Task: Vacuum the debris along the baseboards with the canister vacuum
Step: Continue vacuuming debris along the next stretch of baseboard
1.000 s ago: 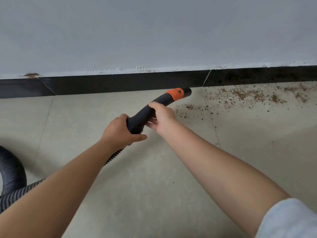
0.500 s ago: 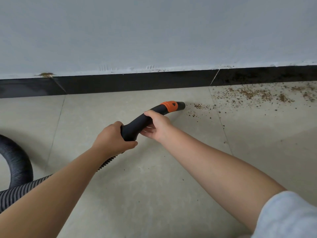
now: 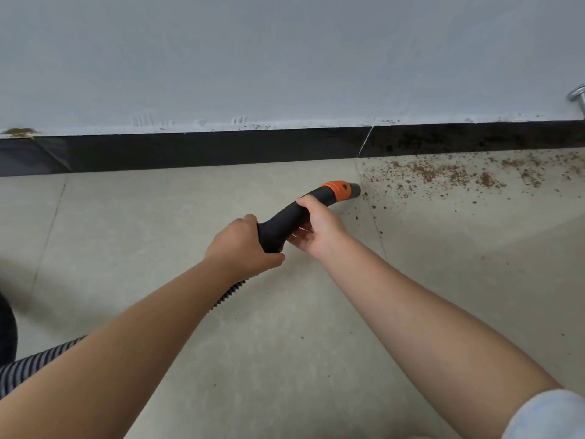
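While aiming: both hands steer the nozzle (image 3: 319, 205) low toward the debris (image 3: 443, 174).
Left grip (image 3: 243, 245): wrapped round the rear, bracing the hose (image 3: 38, 359).
Right grip (image 3: 316, 224): curled round the neck, guiding.
Debris: right, along the baseboard (image 3: 205, 150).

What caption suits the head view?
Both hands aim the vacuum nozzle at debris beside the baseboard.
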Action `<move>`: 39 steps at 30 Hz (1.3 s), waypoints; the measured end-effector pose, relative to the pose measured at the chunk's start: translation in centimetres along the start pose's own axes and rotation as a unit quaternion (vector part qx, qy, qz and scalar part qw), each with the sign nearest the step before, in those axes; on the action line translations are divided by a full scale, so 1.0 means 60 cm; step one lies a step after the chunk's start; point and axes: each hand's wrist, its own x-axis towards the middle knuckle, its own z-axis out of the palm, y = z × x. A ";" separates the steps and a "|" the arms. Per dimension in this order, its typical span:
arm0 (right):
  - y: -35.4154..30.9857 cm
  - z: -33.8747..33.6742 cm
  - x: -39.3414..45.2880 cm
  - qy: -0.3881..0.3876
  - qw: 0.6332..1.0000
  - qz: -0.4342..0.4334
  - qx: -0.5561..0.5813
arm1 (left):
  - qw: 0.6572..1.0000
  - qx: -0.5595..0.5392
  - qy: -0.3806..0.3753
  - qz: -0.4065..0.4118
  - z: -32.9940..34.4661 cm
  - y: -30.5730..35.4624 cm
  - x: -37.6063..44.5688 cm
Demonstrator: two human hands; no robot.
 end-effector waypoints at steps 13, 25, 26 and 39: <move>0.012 0.023 -0.013 -0.032 0.999 -0.025 -0.017 | 0.998 -0.054 0.035 0.015 -0.019 -0.032 -0.017; 0.099 0.114 -0.054 -0.075 0.995 0.016 -0.056 | 0.998 -0.044 0.043 -0.016 -0.068 -0.157 -0.072; 0.106 0.117 -0.057 -0.078 0.995 0.016 -0.056 | 0.998 -0.044 0.043 -0.017 -0.070 -0.164 -0.077; 0.127 0.122 -0.070 -0.097 0.994 0.037 -0.021 | 0.999 -0.009 0.029 -0.030 -0.080 -0.181 -0.089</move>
